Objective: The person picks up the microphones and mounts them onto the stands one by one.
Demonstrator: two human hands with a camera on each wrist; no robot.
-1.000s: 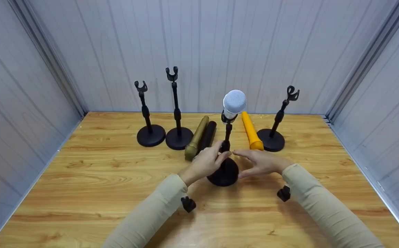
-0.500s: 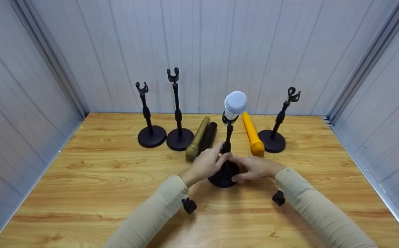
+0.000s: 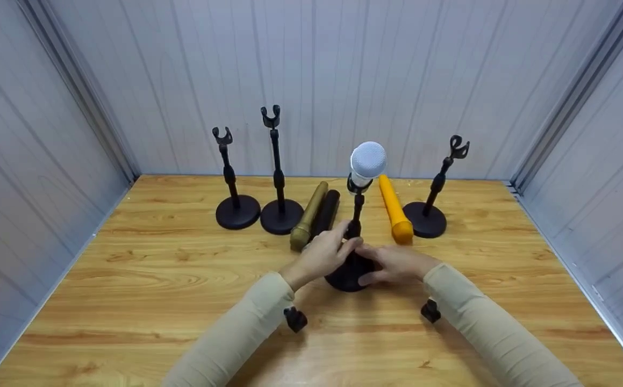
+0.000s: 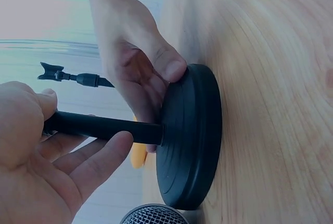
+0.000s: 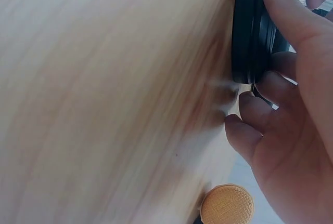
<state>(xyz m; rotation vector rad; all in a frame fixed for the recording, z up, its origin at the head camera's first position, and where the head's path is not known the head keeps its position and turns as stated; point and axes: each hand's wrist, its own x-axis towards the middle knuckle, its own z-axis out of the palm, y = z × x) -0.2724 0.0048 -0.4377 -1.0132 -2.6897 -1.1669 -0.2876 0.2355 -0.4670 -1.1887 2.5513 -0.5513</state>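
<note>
A white microphone [image 3: 368,161] with a mesh head sits upright in the clip of a black microphone stand [image 3: 358,207]. My left hand [image 3: 322,252] grips the stand's pole, thumb and fingers around it in the left wrist view. My right hand [image 3: 397,263] holds the stand's round base [image 4: 187,141] from the right, its thumb on the rim and fingers curled at the far edge. In the right wrist view the base [image 5: 250,31] stands close over the wood, beside the lower fingers [image 5: 244,133].
An olive-gold microphone [image 3: 309,215] and a black microphone [image 3: 326,212] lie left of the held stand; an orange one [image 3: 394,209] lies right. Bare stands are the short one [image 3: 236,209] and tall one [image 3: 281,212] at left, plus one [image 3: 425,217] at right. Grey panels [image 3: 311,80] enclose the table.
My right hand has moved left from beside the stand onto its base. My left hand stays on the pole, and the stand with the white microphone keeps its place.
</note>
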